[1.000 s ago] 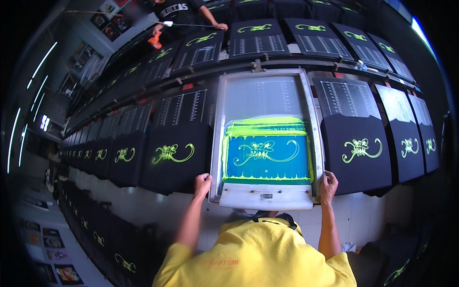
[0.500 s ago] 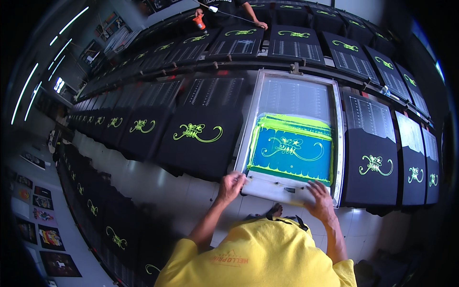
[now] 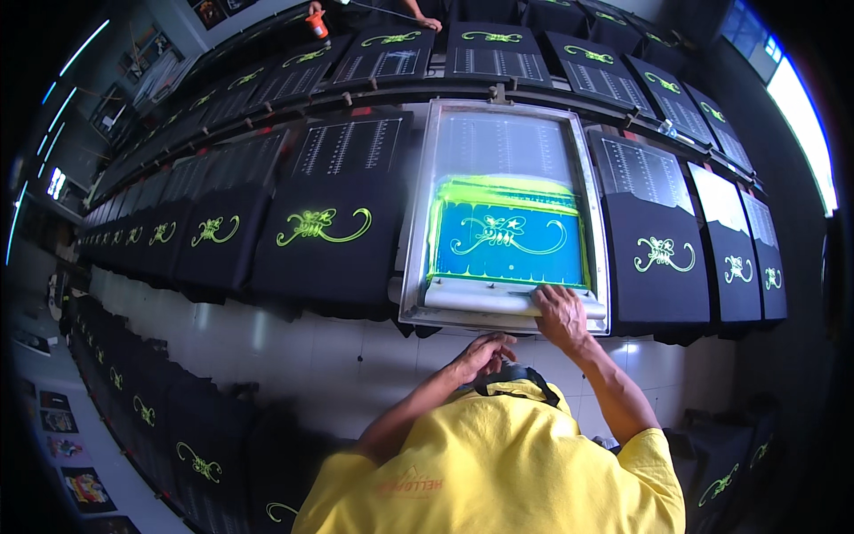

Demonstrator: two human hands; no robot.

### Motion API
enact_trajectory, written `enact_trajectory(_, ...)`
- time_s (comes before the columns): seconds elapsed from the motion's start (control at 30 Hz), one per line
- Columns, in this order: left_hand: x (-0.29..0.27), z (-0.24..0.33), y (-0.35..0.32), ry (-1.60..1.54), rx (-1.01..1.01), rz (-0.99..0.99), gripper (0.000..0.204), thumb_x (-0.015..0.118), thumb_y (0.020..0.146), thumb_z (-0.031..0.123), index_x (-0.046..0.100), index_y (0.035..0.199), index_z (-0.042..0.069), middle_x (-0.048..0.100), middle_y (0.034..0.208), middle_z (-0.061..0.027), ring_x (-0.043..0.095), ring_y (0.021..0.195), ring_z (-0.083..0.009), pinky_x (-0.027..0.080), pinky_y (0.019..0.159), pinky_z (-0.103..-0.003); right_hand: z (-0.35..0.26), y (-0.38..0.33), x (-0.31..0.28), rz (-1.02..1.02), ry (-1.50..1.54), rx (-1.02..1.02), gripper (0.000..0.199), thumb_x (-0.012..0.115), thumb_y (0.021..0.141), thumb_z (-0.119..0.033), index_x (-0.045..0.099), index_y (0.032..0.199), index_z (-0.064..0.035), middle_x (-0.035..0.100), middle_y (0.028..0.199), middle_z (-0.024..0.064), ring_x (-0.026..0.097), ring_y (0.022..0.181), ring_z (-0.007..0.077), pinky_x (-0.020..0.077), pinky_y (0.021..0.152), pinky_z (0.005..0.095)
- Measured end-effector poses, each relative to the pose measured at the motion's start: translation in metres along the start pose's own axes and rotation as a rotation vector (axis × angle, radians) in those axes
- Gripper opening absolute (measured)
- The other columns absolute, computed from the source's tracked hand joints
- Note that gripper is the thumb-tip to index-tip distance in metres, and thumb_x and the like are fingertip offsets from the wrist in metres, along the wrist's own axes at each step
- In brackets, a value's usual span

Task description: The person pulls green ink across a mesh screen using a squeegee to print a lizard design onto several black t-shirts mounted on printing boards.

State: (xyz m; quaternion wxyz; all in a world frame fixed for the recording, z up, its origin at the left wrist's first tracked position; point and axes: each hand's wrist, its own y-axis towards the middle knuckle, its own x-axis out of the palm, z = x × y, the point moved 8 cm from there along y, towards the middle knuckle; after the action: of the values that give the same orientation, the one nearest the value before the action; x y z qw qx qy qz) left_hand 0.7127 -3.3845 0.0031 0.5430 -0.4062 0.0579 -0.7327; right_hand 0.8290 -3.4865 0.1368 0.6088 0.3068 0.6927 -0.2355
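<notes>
A screen printing frame (image 3: pixel 414 231) lies over one of the boards in the near row. Its mesh carries a blue stencil (image 3: pixel 471 254) with a curling motif, edged with bright yellow-green ink (image 3: pixel 498 189). Along the frame's near end rests a long pale squeegee (image 3: pixel 471 298). My right hand (image 3: pixel 562 319) is closed over the squeegee's right part, fingers on top and thumb hidden. Off the frame, close to my body, my left hand (image 3: pixel 485 354) hangs with loosely bent fingers apart and holds nothing.
Black shirts (image 3: pixel 311 267) with yellow-green prints lie on boards left and right of the frame. Behind a rail (image 3: pixel 427 82) runs another row. Across it, a person's hand (image 3: pixel 430 24) rests near a board, beside an orange heat gun (image 3: pixel 318 25). A bottle (image 3: pixel 669 130) lies on the rail.
My left hand has let go of the frame's near left corner and drawn back toward my body. My right hand has closed over the squeegee. The whole view has shifted.
</notes>
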Motion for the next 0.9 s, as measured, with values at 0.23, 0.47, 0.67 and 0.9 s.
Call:
enact_trajectory(0.23, -0.01, 0.001, 0.004, 0.002, 0.053, 0.025, 0.045, 0.037, 0.107, 0.04, 0.059, 0.121, 0.002, 0.07, 0.091, -0.0087, 0.05, 0.051, -0.0049, 0.035, 0.041, -0.018, 0.012, 0.03, -0.018, 0.182, 0.002, 0.012, 0.039, 0.074, 0.07, -0.013, 0.061, 0.107, -0.011, 0.062, 0.101, 0.005, 0.061, 0.1, 0.0236, 0.0469, 0.084, 0.0392)
enact_trajectory(0.47, -0.006, 0.014, -0.005, -0.088, -0.043, 0.138, 0.038, 0.039, 0.108, 0.037, 0.058, 0.097, 0.005, 0.051, 0.069, 0.0014, 0.037, 0.048, -0.0041, 0.029, 0.044, -0.019, 0.072, 0.123, 0.005, 0.271, -0.106, -0.042, 0.034, 0.066, 0.077, -0.013, 0.059, 0.109, -0.0117, 0.06, 0.104, 0.0049, 0.059, 0.102, 0.0241, 0.0454, 0.086, 0.0402)
enact_trajectory(0.67, -0.009, 0.006, -0.002, -0.147, -0.076, 0.094, 0.033, 0.037, 0.109, 0.033, 0.052, 0.094, 0.007, 0.042, 0.067, 0.0036, 0.035, 0.05, -0.0048, 0.031, 0.046, -0.02, 0.097, 0.156, 0.028, 0.272, -0.112, -0.042, 0.028, 0.062, 0.079, -0.013, 0.06, 0.107, -0.0106, 0.061, 0.106, 0.0051, 0.059, 0.102, 0.024, 0.0458, 0.085, 0.0392)
enact_trajectory(0.9, -0.013, 0.006, 0.002, -0.094, -0.096, 0.113, 0.035, 0.034, 0.109, 0.03, 0.052, 0.091, 0.006, 0.039, 0.064, 0.0037, 0.034, 0.049, -0.0056, 0.031, 0.048, -0.021, 0.099, 0.178, 0.004, 0.12, 0.032, -0.018, 0.027, 0.072, 0.075, -0.017, 0.068, 0.101, -0.0117, 0.068, 0.087, 0.009, 0.068, 0.08, 0.029, 0.0544, 0.073, 0.0437)
